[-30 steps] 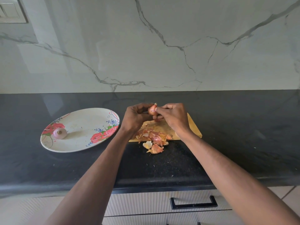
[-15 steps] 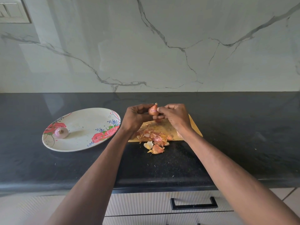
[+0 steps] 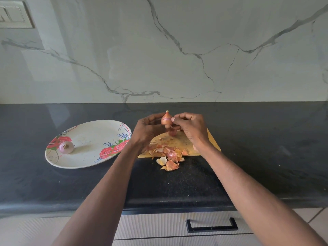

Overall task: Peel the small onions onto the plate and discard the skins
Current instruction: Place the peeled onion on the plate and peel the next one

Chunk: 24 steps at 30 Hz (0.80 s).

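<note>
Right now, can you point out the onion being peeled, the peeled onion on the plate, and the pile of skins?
onion being peeled (image 3: pixel 166 119), head view, on its bulb.
peeled onion (image 3: pixel 66 147), head view, on its top.
pile of skins (image 3: pixel 168 155), head view, on its middle.

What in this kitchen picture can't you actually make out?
Head view only:
- Underside of the held onion: covered by the fingers of the left hand and right hand.
- Cutting board: its left part hidden by the left hand and skins.
- Wall switch: cut off by the left edge.
- Any discard bin: not in view.
</note>
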Available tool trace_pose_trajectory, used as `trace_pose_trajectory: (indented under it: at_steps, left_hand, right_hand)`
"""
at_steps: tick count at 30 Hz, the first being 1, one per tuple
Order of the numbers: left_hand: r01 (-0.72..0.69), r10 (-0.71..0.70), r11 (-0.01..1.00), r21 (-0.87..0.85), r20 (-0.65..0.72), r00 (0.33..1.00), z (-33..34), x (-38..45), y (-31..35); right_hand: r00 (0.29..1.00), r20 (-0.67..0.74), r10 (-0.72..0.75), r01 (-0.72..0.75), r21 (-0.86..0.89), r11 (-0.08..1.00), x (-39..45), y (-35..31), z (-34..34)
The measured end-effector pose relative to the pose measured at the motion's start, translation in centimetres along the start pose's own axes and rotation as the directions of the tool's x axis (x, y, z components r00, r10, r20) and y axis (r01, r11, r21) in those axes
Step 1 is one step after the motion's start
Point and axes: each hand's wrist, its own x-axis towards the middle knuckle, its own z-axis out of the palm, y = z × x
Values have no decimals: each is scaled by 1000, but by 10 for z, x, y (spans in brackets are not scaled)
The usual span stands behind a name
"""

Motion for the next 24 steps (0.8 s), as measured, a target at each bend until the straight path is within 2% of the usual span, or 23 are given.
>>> trace_pose_trajectory:
  at_steps: [10, 17, 24]
  left_hand:
    - [17, -19, 998, -60, -35, 999, 2, 0, 0]
    - [55, -62, 973, -224, -25, 998, 3, 1, 4]
    - [59, -58, 965, -255, 9, 998, 1, -1, 7]
  right_hand:
    - [996, -6, -91, 88, -211, 974, -1, -1, 4]
    - [998, -44, -52, 43, -193, 980, 2, -2, 2]
    - [999, -44, -28, 22, -134, 991, 1, -3, 2]
